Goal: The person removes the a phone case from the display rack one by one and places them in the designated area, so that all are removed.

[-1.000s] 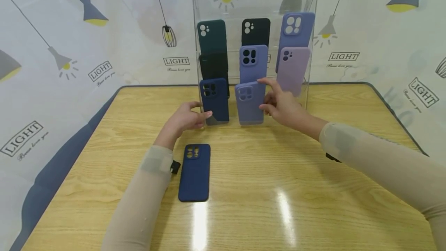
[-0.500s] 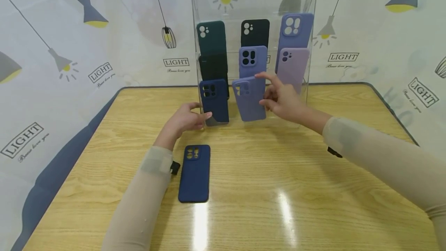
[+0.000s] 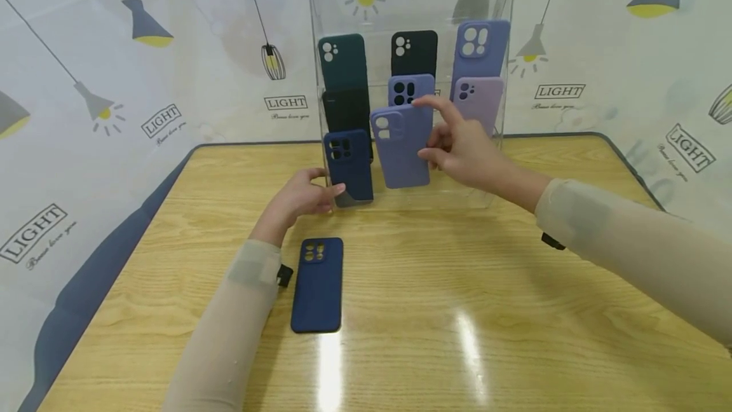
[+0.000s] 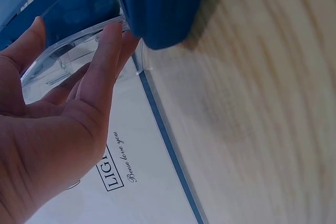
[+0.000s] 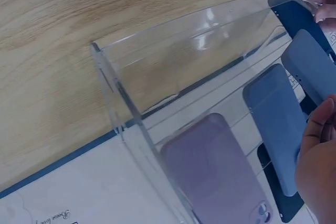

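Note:
My right hand (image 3: 466,151) pinches a periwinkle phone case (image 3: 403,161) along its right side, forefinger on the top edge and thumb lower down. This case is slightly tilted and hangs in front of the middle column of a clear acrylic display stand (image 3: 457,200), above its bottom lip. My left hand (image 3: 300,194) grips the stand's lower left corner, thumb in front beside a navy phone case (image 3: 352,173) in the bottom tier. In the left wrist view, my fingers (image 4: 97,74) lie along the stand's clear edge. Another navy phone case (image 3: 316,288) lies flat on the table.
Upper tiers hold a dark green case (image 3: 343,62), a black case (image 3: 414,56), another periwinkle case (image 3: 497,49) and a lilac case (image 3: 480,107). A further periwinkle case (image 3: 394,89) is partly hidden behind the held one. The patterned backdrop (image 3: 229,100) stands behind the wooden table (image 3: 423,310).
My right hand has lifted the periwinkle case up out of the bottom tier, slightly leftward and toward me. My left hand stays at the stand's corner.

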`<state>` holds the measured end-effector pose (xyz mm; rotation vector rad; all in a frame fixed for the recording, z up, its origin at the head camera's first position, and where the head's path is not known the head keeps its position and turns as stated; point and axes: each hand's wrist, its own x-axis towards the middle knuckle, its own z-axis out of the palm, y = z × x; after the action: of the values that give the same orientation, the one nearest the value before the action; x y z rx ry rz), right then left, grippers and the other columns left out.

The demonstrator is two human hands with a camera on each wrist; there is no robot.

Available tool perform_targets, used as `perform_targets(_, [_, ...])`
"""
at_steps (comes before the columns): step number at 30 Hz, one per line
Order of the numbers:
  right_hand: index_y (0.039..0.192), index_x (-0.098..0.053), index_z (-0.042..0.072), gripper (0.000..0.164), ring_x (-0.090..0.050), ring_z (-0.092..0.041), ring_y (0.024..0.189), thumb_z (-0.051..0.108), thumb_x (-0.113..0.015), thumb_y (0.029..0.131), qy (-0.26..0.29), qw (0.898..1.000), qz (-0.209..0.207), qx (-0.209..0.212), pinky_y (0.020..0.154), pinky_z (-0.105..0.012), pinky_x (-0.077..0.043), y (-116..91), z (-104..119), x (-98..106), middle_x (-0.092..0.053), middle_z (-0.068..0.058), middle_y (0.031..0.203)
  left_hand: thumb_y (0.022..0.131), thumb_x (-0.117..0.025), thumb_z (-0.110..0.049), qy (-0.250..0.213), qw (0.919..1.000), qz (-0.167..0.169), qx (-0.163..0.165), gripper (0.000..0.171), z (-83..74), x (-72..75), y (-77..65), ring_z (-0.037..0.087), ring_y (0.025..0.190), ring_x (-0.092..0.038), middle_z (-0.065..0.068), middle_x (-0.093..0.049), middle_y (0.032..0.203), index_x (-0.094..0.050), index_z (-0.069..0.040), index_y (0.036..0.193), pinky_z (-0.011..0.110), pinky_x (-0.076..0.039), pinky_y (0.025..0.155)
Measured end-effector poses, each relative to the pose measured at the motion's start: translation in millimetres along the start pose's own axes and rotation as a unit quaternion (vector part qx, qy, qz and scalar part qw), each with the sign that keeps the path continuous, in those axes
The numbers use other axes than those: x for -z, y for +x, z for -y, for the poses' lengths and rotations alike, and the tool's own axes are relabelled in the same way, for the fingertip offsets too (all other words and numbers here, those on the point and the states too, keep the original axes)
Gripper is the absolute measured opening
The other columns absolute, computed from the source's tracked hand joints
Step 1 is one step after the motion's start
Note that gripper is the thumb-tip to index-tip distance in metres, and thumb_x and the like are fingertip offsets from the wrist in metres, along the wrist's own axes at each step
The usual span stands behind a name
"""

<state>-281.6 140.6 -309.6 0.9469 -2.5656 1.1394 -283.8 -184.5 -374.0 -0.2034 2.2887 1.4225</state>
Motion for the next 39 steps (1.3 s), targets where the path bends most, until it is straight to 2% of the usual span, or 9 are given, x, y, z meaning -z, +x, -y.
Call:
perform_targets(7, [0.159,-0.034,0.029,0.08,-0.07,-0.019,0.067,-0.004,-0.073,0.098,0.025,0.999,0.024,-0.014,0.061,-0.03,-0.06,0,18,-1,-0.072,-0.014,0.085,0.104,-0.071,-0.037,-0.003,1.0,0.002,0.001,0.087,0.6,0.2,2.0,0.022,0.107,-0.071,0.018,-0.065,0.137,-0.022,-0.012,0.171,0.039,-0.06,0.106])
perform_targets(16, [0.158,-0.035,0.031,0.081,-0.07,-0.021,0.069,-0.004,-0.074,0.097,0.034,0.998,0.038,-0.028,0.064,-0.031,-0.061,-4,30,-9,-0.07,-0.012,0.085,0.104,-0.071,-0.037,0.004,1.0,-0.004,-0.003,0.084,2.1,-0.5,2.1,0.017,0.09,-0.069,0.015,-0.069,0.121,-0.025,-0.011,0.17,0.04,-0.06,0.102])
perform_targets(23, [0.159,-0.034,0.028,0.08,-0.07,-0.027,0.068,-0.006,-0.073,0.097,0.072,0.995,0.052,-0.041,0.063,-0.031,-0.06,-11,37,-17,-0.068,-0.014,0.084,0.104,-0.071,-0.037,-0.002,1.0,0.0,-0.003,0.085,1.8,0.0,3.1,0.019,0.094,-0.069,0.017,-0.068,0.125,-0.024,-0.012,0.171,0.039,-0.06,0.102])
perform_targets(28, [0.158,-0.034,0.03,0.082,-0.069,-0.029,0.068,-0.006,-0.073,0.096,0.111,0.989,0.06,-0.072,0.063,-0.033,-0.061,-15,39,-24,-0.065,-0.015,0.084,0.104,-0.072,-0.037,-0.002,1.0,-0.003,-0.002,0.086,1.2,0.1,3.1,0.019,0.093,-0.069,0.017,-0.068,0.124,-0.024,-0.012,0.171,0.038,-0.061,0.1])
perform_targets(33, [0.159,-0.034,0.031,0.083,-0.068,-0.029,0.067,-0.007,-0.073,0.096,0.145,0.98,0.072,-0.118,0.063,-0.035,-0.061,-19,42,-30,-0.064,-0.016,0.085,0.104,-0.072,-0.036,-0.007,1.0,-0.002,0.0,0.086,0.9,-0.1,2.2,0.019,0.094,-0.069,0.016,-0.067,0.132,-0.023,-0.012,0.171,0.038,-0.06,0.102])
perform_targets(39, [0.16,-0.032,0.03,0.086,-0.069,-0.035,0.069,-0.009,-0.073,0.095,0.182,0.967,0.079,-0.163,0.064,-0.036,-0.062,-24,44,-38,-0.067,-0.018,0.085,0.104,-0.071,-0.034,-0.011,0.9999,0.001,-0.002,0.086,0.6,-0.2,1.3,0.024,0.108,-0.071,0.019,-0.063,0.142,-0.022,-0.011,0.171,0.04,-0.06,0.107])
